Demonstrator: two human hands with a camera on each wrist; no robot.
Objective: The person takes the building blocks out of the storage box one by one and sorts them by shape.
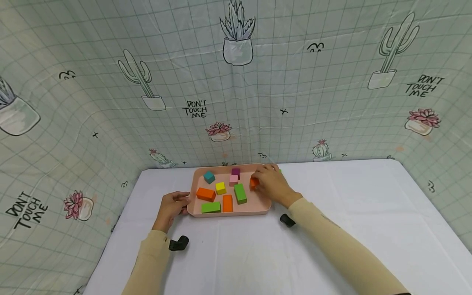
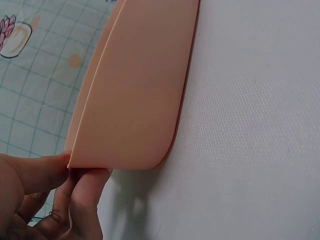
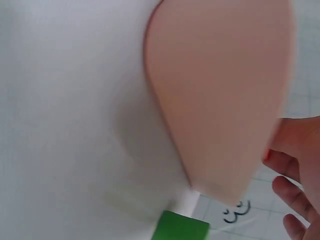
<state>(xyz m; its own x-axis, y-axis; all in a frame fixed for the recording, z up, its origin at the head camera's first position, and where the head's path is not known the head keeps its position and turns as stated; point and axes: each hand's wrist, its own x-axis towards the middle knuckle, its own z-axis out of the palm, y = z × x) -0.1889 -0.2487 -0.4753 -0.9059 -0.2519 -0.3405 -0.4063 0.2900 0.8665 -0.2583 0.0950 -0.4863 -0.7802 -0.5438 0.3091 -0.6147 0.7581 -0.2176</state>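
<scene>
A shallow pink tray (image 1: pixel 254 208) of coloured blocks stands on the table. My left hand (image 1: pixel 171 209) is at its left end; in the left wrist view the thumb and a bent finger pinch the corner of the rim. My right hand (image 1: pixel 273 182) reaches over the tray's right end and grips an orange block (image 1: pixel 253 183), partly hidden by the fingers. In the right wrist view the tray wall (image 3: pixel 220 100) hides most of that block. Nearest to the right hand inside the tray is a green block (image 1: pixel 240 194).
The tray also bears a teal cube (image 1: pixel 209 177), a yellow cube (image 1: pixel 220 188), a pink cube (image 1: pixel 234 180), a purple block (image 1: pixel 237 171), and further orange and green blocks. Another green block (image 3: pixel 180 227) lies outside, past the right end. A patterned cloth (image 1: pixel 236 90) hangs behind the white table (image 1: pixel 239 254).
</scene>
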